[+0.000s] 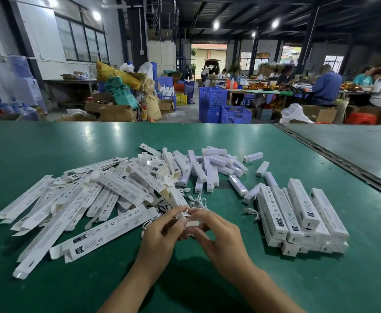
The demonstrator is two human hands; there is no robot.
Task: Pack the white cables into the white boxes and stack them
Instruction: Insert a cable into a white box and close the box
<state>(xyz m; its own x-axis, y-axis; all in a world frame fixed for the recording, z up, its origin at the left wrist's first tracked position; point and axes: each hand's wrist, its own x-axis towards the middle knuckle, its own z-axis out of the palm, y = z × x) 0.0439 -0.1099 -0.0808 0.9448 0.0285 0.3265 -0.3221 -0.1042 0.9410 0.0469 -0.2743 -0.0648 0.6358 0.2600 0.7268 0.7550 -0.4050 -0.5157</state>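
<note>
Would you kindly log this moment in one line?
left hand, right hand: hold white box | packed stack: right | flat boxes: left

Flat white boxes (72, 199) piled left, packed boxes (302, 220) stacked right, white cables (199, 201) between.

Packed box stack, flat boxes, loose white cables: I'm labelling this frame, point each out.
Packed box stack (303, 203): head view, top face of an upper box.
Flat boxes (108, 230): head view, printed face of a long one.
Loose white cables (198, 199): head view, coiled wire.
</note>
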